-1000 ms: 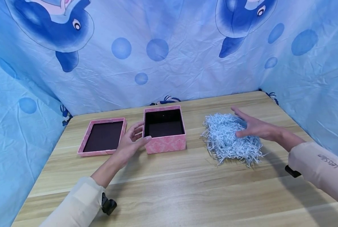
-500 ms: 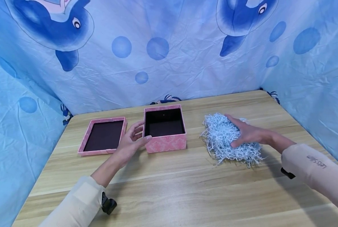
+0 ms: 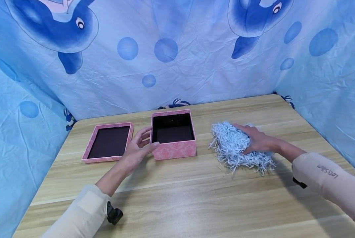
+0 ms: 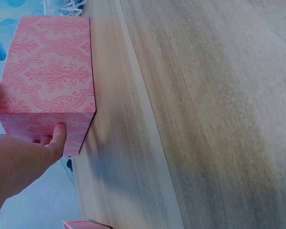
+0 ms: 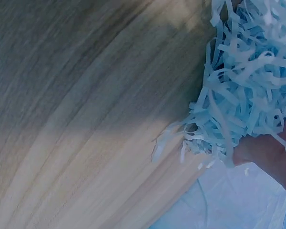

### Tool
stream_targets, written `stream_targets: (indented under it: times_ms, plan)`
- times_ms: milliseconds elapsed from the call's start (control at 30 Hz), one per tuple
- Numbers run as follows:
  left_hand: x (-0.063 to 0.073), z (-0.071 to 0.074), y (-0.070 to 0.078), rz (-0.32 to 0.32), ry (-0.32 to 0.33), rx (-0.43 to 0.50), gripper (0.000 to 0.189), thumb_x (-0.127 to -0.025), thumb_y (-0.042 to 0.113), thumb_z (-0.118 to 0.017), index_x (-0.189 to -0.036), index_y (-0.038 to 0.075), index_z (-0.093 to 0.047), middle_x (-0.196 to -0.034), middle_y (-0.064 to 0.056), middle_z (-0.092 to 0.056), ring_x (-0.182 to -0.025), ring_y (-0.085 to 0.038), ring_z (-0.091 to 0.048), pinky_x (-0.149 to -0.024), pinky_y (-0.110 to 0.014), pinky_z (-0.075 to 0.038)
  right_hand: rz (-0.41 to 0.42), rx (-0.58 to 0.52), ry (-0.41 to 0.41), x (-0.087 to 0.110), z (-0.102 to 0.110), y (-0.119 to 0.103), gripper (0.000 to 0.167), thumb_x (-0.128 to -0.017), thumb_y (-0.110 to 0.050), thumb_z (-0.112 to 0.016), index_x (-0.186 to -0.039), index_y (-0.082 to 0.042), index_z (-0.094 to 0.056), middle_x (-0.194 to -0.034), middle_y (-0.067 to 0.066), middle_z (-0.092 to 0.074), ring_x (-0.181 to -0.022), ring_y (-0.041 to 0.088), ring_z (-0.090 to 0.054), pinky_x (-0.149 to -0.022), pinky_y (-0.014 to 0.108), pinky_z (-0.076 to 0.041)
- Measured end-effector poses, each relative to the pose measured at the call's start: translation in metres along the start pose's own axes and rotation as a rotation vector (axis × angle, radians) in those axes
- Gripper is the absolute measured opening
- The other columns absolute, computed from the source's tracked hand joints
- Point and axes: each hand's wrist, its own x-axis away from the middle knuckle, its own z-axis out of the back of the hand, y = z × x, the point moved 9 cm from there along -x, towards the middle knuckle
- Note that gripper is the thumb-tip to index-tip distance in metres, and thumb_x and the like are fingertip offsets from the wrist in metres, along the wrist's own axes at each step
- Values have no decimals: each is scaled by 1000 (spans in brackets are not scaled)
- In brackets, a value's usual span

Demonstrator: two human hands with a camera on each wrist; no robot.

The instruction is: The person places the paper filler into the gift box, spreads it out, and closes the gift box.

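Observation:
An uncovered pink patterned box [image 3: 174, 150] with a black inside stands mid-table. My left hand [image 3: 136, 152] holds its near left corner: fingers lie along the left wall, thumb at the front rim. In the left wrist view, fingertips touch the side of the pink box [image 4: 50, 69]. Right of the box lies a pile of pale blue shredded paper [image 3: 229, 143]. My right hand [image 3: 256, 138] grips into the pile from the right, its fingertips buried among the strands. The right wrist view shows part of that hand [image 5: 269, 152] beneath shredded paper [image 5: 248, 81].
Left of the box, a matching pink lid [image 3: 109, 142] lies with its dark inside facing up. All of these rest on a wooden table [image 3: 177, 198]. Blue dolphin-print cloth [image 3: 195, 76] hangs along the table's back and sides.
My right hand has come down and leftward into the shredded paper, its fingers drawing in. The pile looks pressed and nudged slightly left. My left hand and the box stay put.

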Motion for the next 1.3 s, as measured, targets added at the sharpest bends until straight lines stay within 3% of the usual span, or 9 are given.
stream_targets:
  times_ms: [200, 333, 700, 800, 1000, 1133, 1200, 1300]
  plan:
    - [0, 0, 0, -4, 0, 3, 70, -89, 13, -70, -148, 14, -33, -147, -17, -37, -134, -34, -38, -91, -19, -46, 1, -19, 19, 0, 2, -3, 95, -67, 7, -81, -146, 5, -29, -146, 32, -31, -132, 52, -25, -100, 67, -30]
    - [0, 0, 0, -5, -2, 8, 69, -89, 14, -70, -147, 15, -34, -147, -17, -37, -134, -35, -38, -91, -19, -46, -5, -46, 15, -1, 1, -2, 90, -69, 11, -77, -144, 8, -29, -146, 34, -30, -133, 53, -24, -102, 66, -30]
    - [0, 0, -1, -7, -1, 5, 67, -89, 14, -70, -147, 17, -35, -147, -17, -37, -134, -34, -38, -93, -20, -45, -124, -152, 13, 1, 8, 7, 92, -77, 2, -73, -151, 2, -17, -155, 29, -12, -139, 51, -11, -105, 63, -27]
    - [0, 0, -1, -4, -8, 30, 68, -89, 13, -69, -147, 17, -35, -147, -17, -36, -135, -34, -37, -92, -20, -46, -140, -183, 26, 1, 12, 7, 94, -77, 3, -72, -152, 1, -16, -156, 28, -10, -140, 50, -11, -103, 61, -31]
    - [1, 0, -1, 3, -13, 51, 67, -89, 14, -69, -147, 20, -35, -148, -16, -35, -135, -33, -36, -91, -20, -48, -154, -256, 30, 1, 21, 6, 97, -76, 9, -68, -154, -3, -11, -157, 26, -3, -137, 49, -20, -86, 44, -51]
    - [1, 0, -2, 4, -14, 47, 67, -89, 14, -69, -147, 20, -35, -148, -16, -36, -135, -33, -37, -91, -20, -47, -171, -274, 27, 0, 27, 4, 98, -76, 12, -65, -154, -5, -8, -158, 23, 3, -140, 48, -15, -76, 36, -53]
    - [1, 0, -2, 5, -15, 44, 67, -89, 14, -70, -147, 20, -35, -147, -16, -36, -135, -33, -37, -91, -20, -47, -175, -278, 30, 0, 31, 3, 98, -76, 13, -65, -154, -6, -8, -159, 21, 4, -142, 46, -3, -75, 33, -52]
    - [0, -1, -2, 4, -18, 38, 68, -89, 15, -70, -147, 19, -34, -147, -16, -36, -135, -34, -37, -92, -21, -47, -179, -304, 36, -1, 36, 2, 98, -77, 13, -63, -154, -6, -6, -159, 21, 5, -142, 47, -4, -73, 32, -52]
